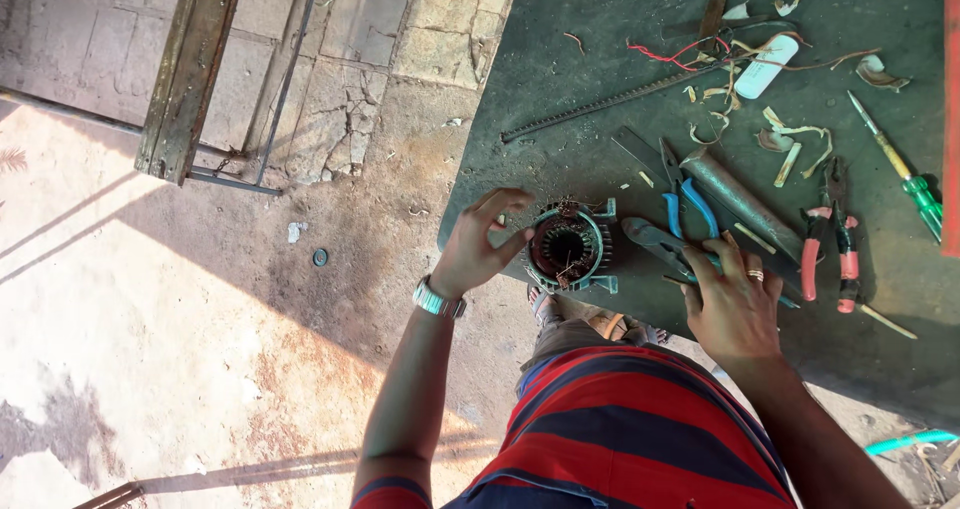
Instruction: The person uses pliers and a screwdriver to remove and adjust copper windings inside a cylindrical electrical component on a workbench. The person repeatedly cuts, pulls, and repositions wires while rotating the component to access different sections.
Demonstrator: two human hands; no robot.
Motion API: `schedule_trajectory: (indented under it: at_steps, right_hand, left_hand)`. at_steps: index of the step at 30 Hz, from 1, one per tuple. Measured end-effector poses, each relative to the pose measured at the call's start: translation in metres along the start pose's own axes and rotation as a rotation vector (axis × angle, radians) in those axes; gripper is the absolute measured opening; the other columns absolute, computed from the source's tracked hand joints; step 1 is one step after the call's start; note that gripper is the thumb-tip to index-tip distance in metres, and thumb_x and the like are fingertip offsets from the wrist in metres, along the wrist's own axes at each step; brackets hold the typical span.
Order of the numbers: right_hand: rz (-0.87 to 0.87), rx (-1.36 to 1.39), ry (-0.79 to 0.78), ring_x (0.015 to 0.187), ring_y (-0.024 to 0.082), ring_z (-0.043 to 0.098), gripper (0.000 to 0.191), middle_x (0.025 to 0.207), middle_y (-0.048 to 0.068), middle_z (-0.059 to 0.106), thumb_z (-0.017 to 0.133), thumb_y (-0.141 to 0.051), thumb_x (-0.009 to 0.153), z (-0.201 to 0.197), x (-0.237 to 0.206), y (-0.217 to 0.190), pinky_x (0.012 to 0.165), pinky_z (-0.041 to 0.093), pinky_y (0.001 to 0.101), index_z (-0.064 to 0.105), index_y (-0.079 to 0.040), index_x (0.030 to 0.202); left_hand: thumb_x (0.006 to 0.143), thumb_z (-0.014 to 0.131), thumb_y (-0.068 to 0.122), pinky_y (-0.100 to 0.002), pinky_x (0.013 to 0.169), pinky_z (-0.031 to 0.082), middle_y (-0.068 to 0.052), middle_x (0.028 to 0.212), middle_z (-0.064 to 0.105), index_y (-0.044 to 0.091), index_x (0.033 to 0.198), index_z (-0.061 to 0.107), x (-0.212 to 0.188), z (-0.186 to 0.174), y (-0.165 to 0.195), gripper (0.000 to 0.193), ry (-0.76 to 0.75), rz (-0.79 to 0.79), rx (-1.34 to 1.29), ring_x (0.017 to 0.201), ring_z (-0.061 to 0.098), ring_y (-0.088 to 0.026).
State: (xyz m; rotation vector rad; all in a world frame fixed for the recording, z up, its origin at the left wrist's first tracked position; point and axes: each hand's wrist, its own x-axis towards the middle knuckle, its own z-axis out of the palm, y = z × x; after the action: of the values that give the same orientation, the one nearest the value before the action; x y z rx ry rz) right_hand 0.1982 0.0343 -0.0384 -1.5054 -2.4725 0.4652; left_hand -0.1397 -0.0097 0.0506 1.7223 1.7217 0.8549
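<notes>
A round motor stator (567,246) with copper windings in a teal frame sits at the near left corner of a dark green table (560,59). My left hand (482,241), with a watch at the wrist, cups the stator's left side with spread fingers. My right hand (733,297), wearing a ring, rests flat on the table over a dark-handled tool (655,240), fingers apart. Blue-handled pliers (683,201) lie just beyond that hand.
Red-handled pliers (828,237), a metal pipe piece (738,196), a green-handled screwdriver (898,168), a long toothed bar (610,103), a white block (765,67) and wire scraps litter the table. A metal frame (195,69) stands on the paved ground at left.
</notes>
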Motion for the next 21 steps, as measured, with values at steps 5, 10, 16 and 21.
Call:
schedule_trajectory:
  at_steps: [5,10,16,21]
  right_hand:
    - [0.042,0.052,0.083,0.132,0.031,0.050,0.052,0.140,0.005,0.057,0.076,-0.025,0.084,0.011,-0.006,-0.005,0.111,0.032,0.0563,0.066,-0.019,0.135]
    - [0.089,0.052,0.129,0.135,0.030,0.050,0.051,0.141,0.005,0.058,0.074,-0.023,0.087,0.015,-0.011,-0.007,0.115,0.030,0.0548,0.067,-0.024,0.137]
    - [0.190,0.064,0.097,0.126,0.031,0.054,0.051,0.135,0.004,0.060,0.075,-0.021,0.084,0.014,-0.020,-0.019,0.098,0.039,0.0526,0.067,-0.022,0.134]
    - [0.210,0.161,0.200,0.122,0.031,0.056,0.045,0.134,0.004,0.061,0.075,-0.015,0.085,0.000,-0.014,-0.021,0.094,0.041,0.0509,0.068,-0.019,0.129]
  left_hand:
    - [0.091,0.078,0.019,-0.042,0.106,0.056,-0.009,0.148,0.061,0.013,0.145,0.057,0.034,0.008,-0.022,0.058,-0.196,0.152,-0.132,0.132,0.064,-0.028]
    - [0.090,0.080,0.016,-0.045,0.120,0.043,-0.013,0.153,0.057,0.012,0.152,0.051,0.054,0.019,-0.023,0.068,-0.409,0.322,-0.413,0.143,0.053,-0.031]
    - [0.095,0.072,0.007,-0.036,0.117,0.049,-0.009,0.146,0.065,0.009,0.147,0.058,0.062,0.035,-0.013,0.053,-0.505,0.201,-0.576,0.135,0.062,-0.021]
    - [0.094,0.071,0.002,-0.036,0.113,0.050,-0.012,0.141,0.068,0.006,0.140,0.063,0.051,0.041,-0.014,0.046,-0.364,0.166,-0.600,0.131,0.064,-0.022]
